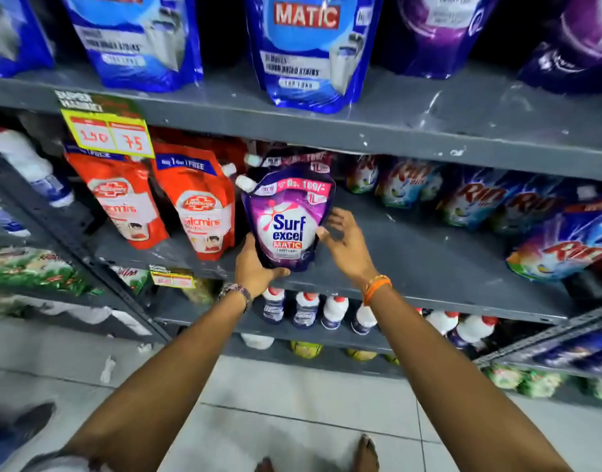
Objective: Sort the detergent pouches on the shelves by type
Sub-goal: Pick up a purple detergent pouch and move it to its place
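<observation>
A purple Surf excel Matic pouch stands upright at the front of the middle shelf. My left hand grips its bottom left corner. My right hand is beside the pouch's right edge, fingers spread, fingertips touching it. Another purple pouch stands right behind it. Two red Lifebuoy pouches stand to its left. Rin pouches stand to the right. On the upper shelf are blue Matic pouches and purple pouches.
Bare grey shelf surface lies between the held pouch and the Rin pouches. A yellow price tag hangs off the upper shelf edge. White bottles line the lower shelf. Green packs fill the left rack. The floor is tiled.
</observation>
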Action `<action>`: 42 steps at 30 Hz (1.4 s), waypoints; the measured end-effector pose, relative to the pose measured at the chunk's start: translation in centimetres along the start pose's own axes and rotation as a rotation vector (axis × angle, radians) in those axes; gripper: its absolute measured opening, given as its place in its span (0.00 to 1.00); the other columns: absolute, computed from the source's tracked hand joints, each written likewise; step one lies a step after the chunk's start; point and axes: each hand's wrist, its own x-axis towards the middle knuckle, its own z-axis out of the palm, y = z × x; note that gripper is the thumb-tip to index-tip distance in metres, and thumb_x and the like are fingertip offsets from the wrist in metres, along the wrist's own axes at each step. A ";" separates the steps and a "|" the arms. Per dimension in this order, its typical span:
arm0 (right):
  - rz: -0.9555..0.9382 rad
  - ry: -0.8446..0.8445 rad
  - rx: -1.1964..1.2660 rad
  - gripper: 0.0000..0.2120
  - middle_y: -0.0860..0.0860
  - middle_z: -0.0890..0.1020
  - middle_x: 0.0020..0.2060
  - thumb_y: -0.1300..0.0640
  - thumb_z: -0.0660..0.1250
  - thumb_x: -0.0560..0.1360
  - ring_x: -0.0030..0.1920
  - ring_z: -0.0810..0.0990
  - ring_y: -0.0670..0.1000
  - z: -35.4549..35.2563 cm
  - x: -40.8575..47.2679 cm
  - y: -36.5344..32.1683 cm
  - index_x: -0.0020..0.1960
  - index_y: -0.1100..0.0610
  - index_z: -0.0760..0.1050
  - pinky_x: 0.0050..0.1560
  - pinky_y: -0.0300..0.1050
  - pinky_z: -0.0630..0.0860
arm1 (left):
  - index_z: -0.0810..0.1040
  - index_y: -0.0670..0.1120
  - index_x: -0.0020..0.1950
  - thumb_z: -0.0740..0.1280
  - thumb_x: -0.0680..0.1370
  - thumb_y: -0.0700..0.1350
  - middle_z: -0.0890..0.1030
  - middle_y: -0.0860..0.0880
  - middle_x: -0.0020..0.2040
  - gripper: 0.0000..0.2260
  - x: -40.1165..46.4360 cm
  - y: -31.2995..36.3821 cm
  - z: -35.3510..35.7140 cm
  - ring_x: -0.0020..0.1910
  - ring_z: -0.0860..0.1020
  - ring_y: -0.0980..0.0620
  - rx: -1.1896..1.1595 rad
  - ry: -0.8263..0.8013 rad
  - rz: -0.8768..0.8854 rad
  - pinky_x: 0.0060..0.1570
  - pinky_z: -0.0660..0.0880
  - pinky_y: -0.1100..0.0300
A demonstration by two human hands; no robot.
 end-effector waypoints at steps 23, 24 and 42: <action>-0.166 0.226 0.152 0.11 0.47 0.88 0.52 0.61 0.68 0.79 0.55 0.86 0.48 -2.0 -9.8 -4.6 0.57 0.50 0.82 0.52 0.45 0.83 | 0.76 0.57 0.55 0.84 0.53 0.59 0.79 0.69 0.45 0.35 -7.9 3.6 -3.2 0.45 0.79 0.76 -0.058 -0.111 0.210 0.37 0.74 0.79; -0.180 0.229 0.151 0.10 0.47 0.88 0.53 0.61 0.68 0.79 0.55 0.86 0.49 -2.6 -10.5 -5.5 0.58 0.51 0.83 0.53 0.46 0.83 | 0.75 0.60 0.55 0.83 0.52 0.62 0.80 0.70 0.44 0.34 -8.5 4.6 -3.5 0.45 0.80 0.74 -0.052 -0.113 0.235 0.37 0.75 0.77; -0.561 0.389 0.172 0.07 0.46 0.89 0.41 0.62 0.69 0.78 0.44 0.86 0.45 -18.6 -5.6 -28.6 0.47 0.53 0.85 0.45 0.43 0.83 | 0.77 0.54 0.61 0.80 0.56 0.64 0.85 0.58 0.54 0.36 -6.0 31.4 -4.0 0.54 0.83 0.59 -0.095 0.019 0.649 0.55 0.80 0.56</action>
